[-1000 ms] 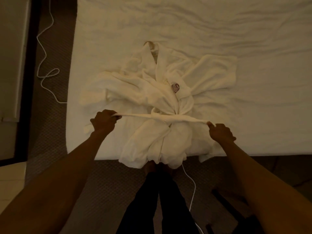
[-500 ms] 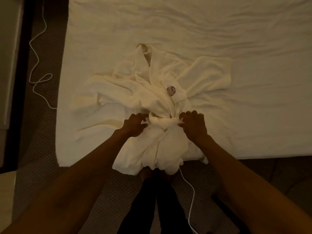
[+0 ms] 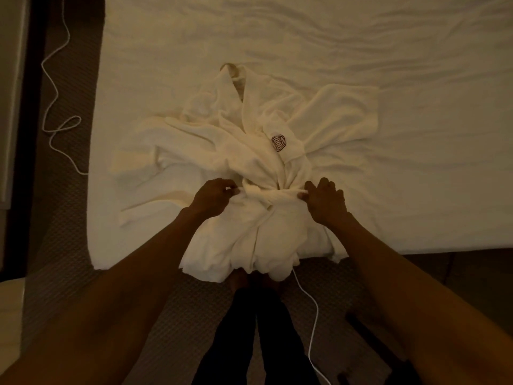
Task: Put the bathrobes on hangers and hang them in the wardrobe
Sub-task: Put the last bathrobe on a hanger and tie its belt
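Bed (image 3: 416, 190) edge carries the bathrobe (image 3: 249, 151), hem overhanging — fingers (image 3: 230, 188) of left hand (image 3: 213, 194) and right hand (image 3: 326, 202) pinch its belt (image 3: 272, 194).

Bed (image 3: 402, 59): wrinkled white sheet, extending beyond and to both sides of the fingers (image 3: 231, 187). One white bathrobe (image 3: 249, 154) lies crumpled on it, under and beyond the fingers, hem hanging over the near edge. Floor (image 3: 69, 232): dark carpet. One white cable (image 3: 57, 91) lies well left of the fingers, a second cable (image 3: 316, 307) nearer than them.
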The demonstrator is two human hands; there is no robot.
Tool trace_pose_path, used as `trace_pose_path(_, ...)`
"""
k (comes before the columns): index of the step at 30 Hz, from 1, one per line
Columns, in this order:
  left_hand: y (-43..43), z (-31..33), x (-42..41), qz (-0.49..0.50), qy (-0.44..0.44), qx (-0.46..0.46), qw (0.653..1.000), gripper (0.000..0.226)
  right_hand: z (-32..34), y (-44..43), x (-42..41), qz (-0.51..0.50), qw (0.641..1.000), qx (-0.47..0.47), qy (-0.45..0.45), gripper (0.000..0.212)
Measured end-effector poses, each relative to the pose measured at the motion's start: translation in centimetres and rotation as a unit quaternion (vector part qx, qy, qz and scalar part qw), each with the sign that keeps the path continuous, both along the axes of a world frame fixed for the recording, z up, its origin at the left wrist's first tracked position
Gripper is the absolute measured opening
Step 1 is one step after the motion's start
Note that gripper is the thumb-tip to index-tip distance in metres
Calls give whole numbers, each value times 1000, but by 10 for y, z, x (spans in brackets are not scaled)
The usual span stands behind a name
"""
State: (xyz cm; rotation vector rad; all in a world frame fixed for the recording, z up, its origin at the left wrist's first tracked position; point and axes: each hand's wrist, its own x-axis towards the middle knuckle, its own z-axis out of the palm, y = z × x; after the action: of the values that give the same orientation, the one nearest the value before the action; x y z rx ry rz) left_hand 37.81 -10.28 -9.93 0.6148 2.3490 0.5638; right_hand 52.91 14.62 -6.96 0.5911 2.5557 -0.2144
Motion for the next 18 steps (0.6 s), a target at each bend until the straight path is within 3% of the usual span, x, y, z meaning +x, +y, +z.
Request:
trace_pose_path(6,-46,10,-9,64,98,-116,986,17,12,34,25,-185,981,-25,-52,33)
trace_pose_path(8,-43,13,-8,95,106,-135,981,19,13,28,24,-249,968,-27,-25,31)
trace_pose_path(11,-18,21,-5,213,-3,-58,975,15,17,10,16,-303,951,-35,45,31)
trace_pose_path(13,-2,27,-5,347,-139,88,923,13,20,1,10,-352,931,-60,82,36)
trace_pose_path(15,11,31,-9,473,-182,195,840,18,21,-7,-1,-469,868,-122,111,57)
trace_pose_path(16,18,32,-11,527,-188,235,795,18,18,-9,-9,-539,817,-171,117,76)
trace_pose_path(18,30,33,-14,598,-215,300,712,16,9,-10,-25,-676,667,-291,114,108)
